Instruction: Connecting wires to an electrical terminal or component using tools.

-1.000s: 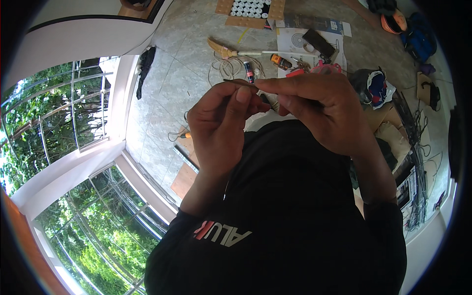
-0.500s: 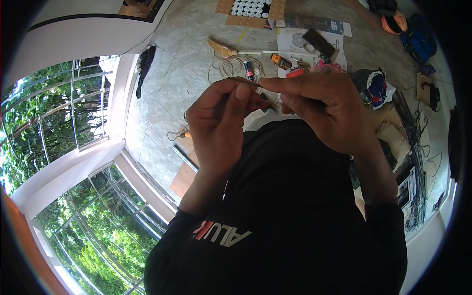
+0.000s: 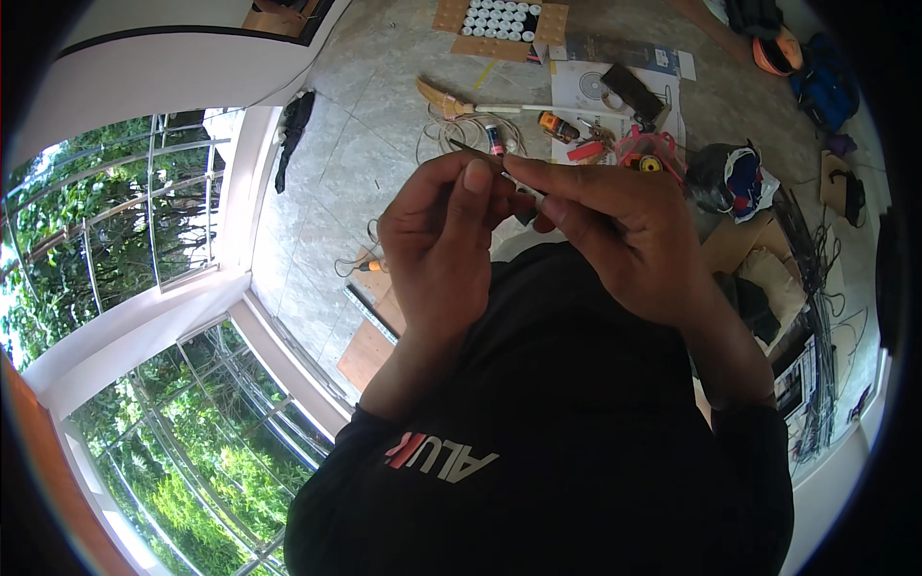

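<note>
Both my hands are raised close together in front of my dark shirt, their fingertips nearly meeting. My left hand (image 3: 437,240) is closed, thumb against forefinger, on a thin dark strip (image 3: 460,146) whose end sticks out past the fingers; its kind is unclear. My right hand (image 3: 639,226) pinches a small light-coloured, metal-looking piece (image 3: 523,186) between thumb and forefinger. That piece lies right beside the left fingertips, and the fingers hide most of it. Whether the strip and the piece are joined, I cannot tell.
On the tiled floor beyond lie a broom (image 3: 444,100), coiled cable, an orange-black tool (image 3: 557,126) and a printed sheet (image 3: 576,84). A carton (image 3: 464,46) holds several white-topped items. Black wires (image 3: 819,370) lie at right; barred windows stand at left.
The light-coloured piece now shows between my hands, and more of the dark strip sticks out above the left fingers. The floor things sit slightly farther right in view.
</note>
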Motion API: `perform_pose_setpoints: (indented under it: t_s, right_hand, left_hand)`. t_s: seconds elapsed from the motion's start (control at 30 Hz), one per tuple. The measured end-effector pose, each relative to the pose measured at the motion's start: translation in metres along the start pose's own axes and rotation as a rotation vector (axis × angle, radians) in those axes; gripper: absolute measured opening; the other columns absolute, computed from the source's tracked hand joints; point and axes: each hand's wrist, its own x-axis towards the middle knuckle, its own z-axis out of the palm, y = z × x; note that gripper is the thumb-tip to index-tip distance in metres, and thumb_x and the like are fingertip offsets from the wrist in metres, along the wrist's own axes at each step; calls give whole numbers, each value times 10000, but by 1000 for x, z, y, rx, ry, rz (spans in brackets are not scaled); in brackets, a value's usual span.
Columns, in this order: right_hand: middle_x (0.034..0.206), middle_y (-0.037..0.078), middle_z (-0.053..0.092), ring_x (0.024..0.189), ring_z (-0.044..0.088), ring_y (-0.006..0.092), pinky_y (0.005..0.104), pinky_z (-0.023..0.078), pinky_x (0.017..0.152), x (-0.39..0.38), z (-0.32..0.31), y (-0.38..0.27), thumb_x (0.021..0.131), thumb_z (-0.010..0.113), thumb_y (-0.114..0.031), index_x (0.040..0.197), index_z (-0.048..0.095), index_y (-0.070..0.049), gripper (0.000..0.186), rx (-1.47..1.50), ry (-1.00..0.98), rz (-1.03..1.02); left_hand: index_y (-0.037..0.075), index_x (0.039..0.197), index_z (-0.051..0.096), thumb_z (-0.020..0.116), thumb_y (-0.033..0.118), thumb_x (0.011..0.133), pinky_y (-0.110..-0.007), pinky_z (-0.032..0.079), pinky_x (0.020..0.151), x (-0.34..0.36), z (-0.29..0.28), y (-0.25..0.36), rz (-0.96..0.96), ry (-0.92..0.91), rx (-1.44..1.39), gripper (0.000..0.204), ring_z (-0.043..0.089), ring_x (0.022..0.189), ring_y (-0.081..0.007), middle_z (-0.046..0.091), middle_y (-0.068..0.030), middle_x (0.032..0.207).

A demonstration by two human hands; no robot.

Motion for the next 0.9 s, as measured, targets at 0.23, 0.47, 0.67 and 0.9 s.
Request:
perform_pose_setpoints:
  t_s: [0.23,0.47,0.67,0.9]
  right_hand:
    - [1013,117,733,856,719,149,247,555,694,-2,16,1,929,603,-9,1234,655,-51,313,122,65,16]
    - [977,108,730,862,719,139,244,551,692,-6,10,-6,934,612,-33,1175,651,-22,245,258,39,163]
    - [907,104,721,828,714,131,244,544,690,-5,14,-5,947,596,-35,1121,625,-3,179,266,64,146]
    - [850,99,707,812,705,132,251,539,703,-1,16,-9,950,585,-23,1097,609,13,154,295,61,158]
  left_hand:
    - [-27,1065,603,525,101,1015,-305,533,734,1,6,1,24,55,-8,158,587,818,-135,626,-87,917]
    - [-63,1063,607,565,87,998,-278,517,695,1,7,1,51,28,-57,169,573,791,-114,619,-69,879]
    - [-58,1064,611,567,90,998,-240,502,698,0,6,1,35,22,-62,168,570,789,-106,632,-77,893]
    - [-54,1062,616,575,97,996,-224,479,712,-3,9,4,-13,73,-25,170,572,804,-100,645,-75,902]
